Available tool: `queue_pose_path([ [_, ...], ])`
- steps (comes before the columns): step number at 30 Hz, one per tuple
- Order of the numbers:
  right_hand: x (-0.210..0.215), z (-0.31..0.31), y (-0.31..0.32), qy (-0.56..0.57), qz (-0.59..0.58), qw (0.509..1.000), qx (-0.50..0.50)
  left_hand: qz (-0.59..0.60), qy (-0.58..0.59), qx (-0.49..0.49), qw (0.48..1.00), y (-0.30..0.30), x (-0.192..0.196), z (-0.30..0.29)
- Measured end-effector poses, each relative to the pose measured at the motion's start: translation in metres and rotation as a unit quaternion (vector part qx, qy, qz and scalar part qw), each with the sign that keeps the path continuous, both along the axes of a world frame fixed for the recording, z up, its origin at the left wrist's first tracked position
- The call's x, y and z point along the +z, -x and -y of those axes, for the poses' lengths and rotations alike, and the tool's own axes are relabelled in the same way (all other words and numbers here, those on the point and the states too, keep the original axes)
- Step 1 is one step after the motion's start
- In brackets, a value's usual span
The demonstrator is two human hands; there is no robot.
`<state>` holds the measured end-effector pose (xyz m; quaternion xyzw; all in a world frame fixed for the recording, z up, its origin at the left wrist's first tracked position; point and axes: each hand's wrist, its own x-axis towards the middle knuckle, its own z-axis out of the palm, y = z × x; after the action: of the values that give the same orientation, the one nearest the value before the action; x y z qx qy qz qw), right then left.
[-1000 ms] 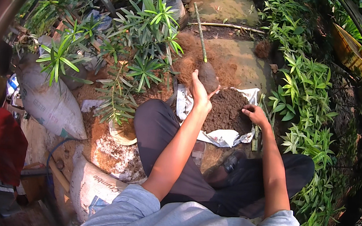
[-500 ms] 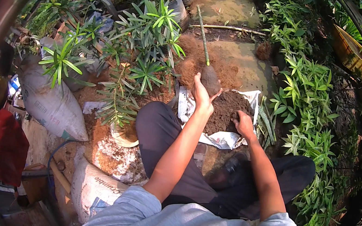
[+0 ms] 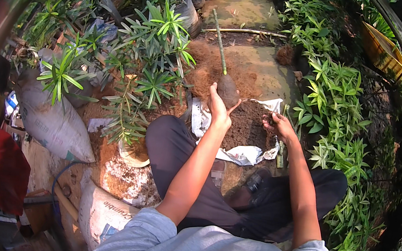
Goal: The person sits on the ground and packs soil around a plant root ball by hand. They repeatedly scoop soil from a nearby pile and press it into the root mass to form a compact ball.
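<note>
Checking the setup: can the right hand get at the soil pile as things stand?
Probably yes: the right hand already rests at the edge of the soil pile, with nothing between them; the left hand holds the stem's root ball clear.

I see paved ground (image 3: 252, 63) carrying a white sheet (image 3: 243, 155) heaped with soil (image 3: 248, 125), coir pile (image 3: 207, 69), grey sacks (image 3: 53, 121) at left edge.

Two hands, left (image 3: 218, 106) and right (image 3: 278, 128), one cutting (image 3: 221, 50), one soil heap (image 3: 247, 127).

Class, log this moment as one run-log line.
left hand: holds cutting's soil ball | right hand: in soil pile | soil on white sheet
</note>
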<state>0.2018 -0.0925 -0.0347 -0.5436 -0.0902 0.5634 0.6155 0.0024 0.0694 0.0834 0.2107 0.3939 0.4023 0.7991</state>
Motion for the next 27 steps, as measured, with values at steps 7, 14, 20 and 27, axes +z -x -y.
queue_pose_path([
  [7,0.018,-0.006,0.018,-0.02,-0.051,0.997,-0.052,0.003,-0.01,-0.015,1.0,0.0,-0.001,0.001],
  [14,-0.018,0.003,0.013,0.068,0.071,0.995,0.026,-0.001,-0.022,-0.039,0.999,-0.003,-0.009,0.002],
  [20,-0.035,0.009,0.019,0.118,0.193,0.97,0.092,-0.015,-0.013,-0.027,0.999,-0.003,-0.003,0.004],
  [27,-0.025,0.003,0.012,0.062,0.178,0.98,0.065,-0.024,-0.004,-0.025,0.999,-0.002,-0.005,0.002],
])
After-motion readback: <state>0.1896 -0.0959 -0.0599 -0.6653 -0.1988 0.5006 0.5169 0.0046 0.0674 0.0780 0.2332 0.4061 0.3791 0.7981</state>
